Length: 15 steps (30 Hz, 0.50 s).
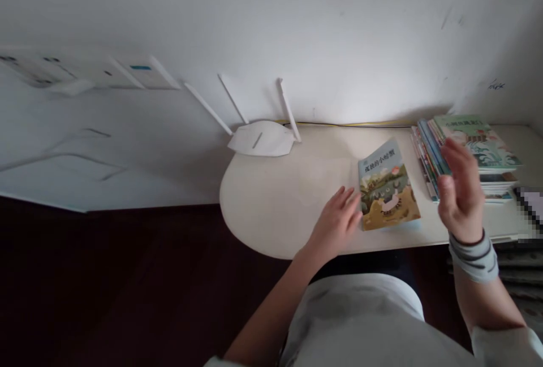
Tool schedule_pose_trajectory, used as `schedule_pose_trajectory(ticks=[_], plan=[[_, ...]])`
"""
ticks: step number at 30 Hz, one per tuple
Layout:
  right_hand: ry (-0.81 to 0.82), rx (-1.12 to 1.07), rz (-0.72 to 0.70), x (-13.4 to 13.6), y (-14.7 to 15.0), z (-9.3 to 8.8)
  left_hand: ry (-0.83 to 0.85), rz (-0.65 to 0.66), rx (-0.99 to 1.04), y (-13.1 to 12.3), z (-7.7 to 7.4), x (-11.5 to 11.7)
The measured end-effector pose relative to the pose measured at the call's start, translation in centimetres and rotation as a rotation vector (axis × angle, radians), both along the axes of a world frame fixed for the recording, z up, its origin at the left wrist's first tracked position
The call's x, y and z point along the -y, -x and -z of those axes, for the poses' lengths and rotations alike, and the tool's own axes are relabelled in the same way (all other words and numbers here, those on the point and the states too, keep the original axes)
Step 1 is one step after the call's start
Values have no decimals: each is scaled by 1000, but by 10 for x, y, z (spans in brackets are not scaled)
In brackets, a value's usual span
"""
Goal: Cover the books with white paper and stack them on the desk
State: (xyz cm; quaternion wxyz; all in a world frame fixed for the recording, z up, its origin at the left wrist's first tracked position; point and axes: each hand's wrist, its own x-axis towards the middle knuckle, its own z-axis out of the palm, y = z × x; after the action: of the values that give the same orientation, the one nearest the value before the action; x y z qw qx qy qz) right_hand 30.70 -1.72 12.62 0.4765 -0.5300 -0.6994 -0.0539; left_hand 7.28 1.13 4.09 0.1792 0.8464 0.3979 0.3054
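A picture book (387,189) with a green and yellow cover is on the white table near its front edge, cover up and slightly raised from the surface. My left hand (339,220) is at the book's left edge, fingers stretched out and apart; whether they touch it, I cannot tell. Raised in the air to the right of the book is my right hand (461,191), holding nothing, its thumb away from the fingers. Behind that hand stand several thin books (427,152), spines up, beside a flat pile topped by a green picture book (477,138).
A white router (263,138) with upright antennas sits at the back left of the table (271,203), against the wall. A cable (339,124) runs along the wall. Sockets (106,73) are on the wall at left. A pixelated object (530,206) lies far right.
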Motion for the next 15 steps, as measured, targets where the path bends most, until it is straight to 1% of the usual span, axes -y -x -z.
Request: schedule_pose_trajectory(ticks=[1,2,3,5,7,9,11,13,15], plan=[[33,135,-60,-2,5,-1,2,21,-180,-4,8,-3],[88,279,-124,-5,10,2,1,17,-327,-7,16,-5],[167,417,-182,-10,16,10,0,-1,-438,-10,24,-7],[369,650,-272,-19,26,35,-9,-30,-568,-11,37,-9],[504,777,-366,-28,34,66,-30,-39,-612,-9,45,-9],[549,804,-431,-34,39,94,-55,-38,-615,-6,50,-8],[552,781,-433,-37,40,110,-67,-43,-615,-3,52,-7],[554,757,-408,-38,40,115,-65,-44,-624,-3,50,-6],[562,747,-389,-37,39,114,-62,-46,-631,-3,48,-6]])
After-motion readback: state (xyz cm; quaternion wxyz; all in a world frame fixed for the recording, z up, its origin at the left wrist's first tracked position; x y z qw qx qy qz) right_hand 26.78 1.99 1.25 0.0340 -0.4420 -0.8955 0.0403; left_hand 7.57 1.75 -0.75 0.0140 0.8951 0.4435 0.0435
